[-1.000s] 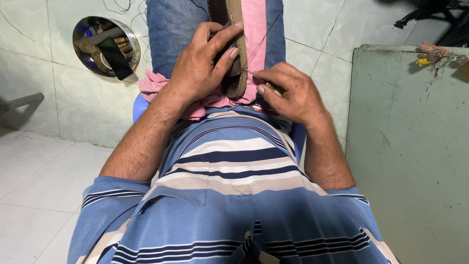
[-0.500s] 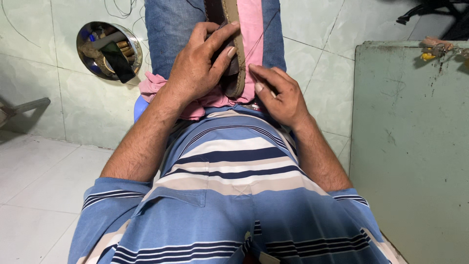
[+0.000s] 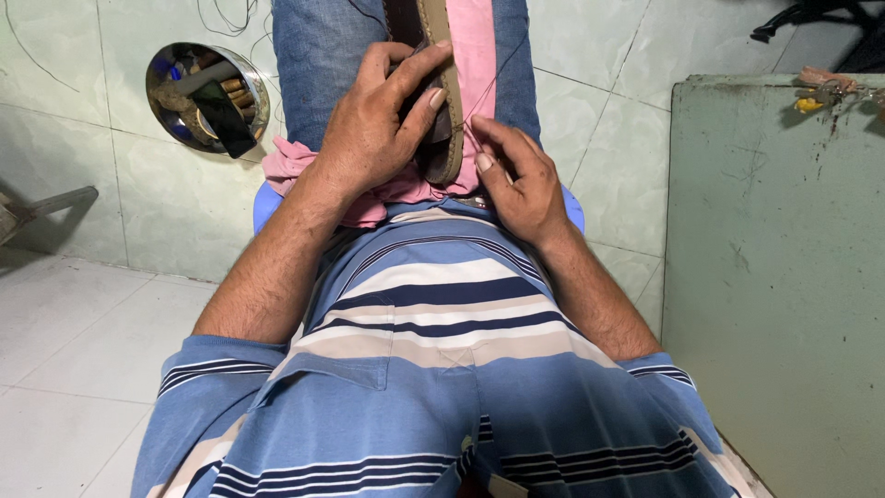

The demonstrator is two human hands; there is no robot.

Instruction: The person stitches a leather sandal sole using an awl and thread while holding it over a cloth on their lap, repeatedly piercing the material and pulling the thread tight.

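While our left hand [image 3: 373, 138] grips sandal [image 3: 441, 101] on pink cloth [image 3: 475, 55], right hand [image 3: 521, 184] pinches thread [image 3: 493, 78] just beside.

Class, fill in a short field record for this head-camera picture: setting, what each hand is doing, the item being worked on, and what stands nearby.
Setting: tiled floor, person seated, seen from above
Left hand: grips the brown sandal, fingers wrapped over its sole edge
Right hand: fingertips pinch at the sandal's lower end, where a thin thread runs
Under the sandal: pink cloth spread over the jeans
Nearby left: round metal tin holding tools
Nearby right: worn green panel
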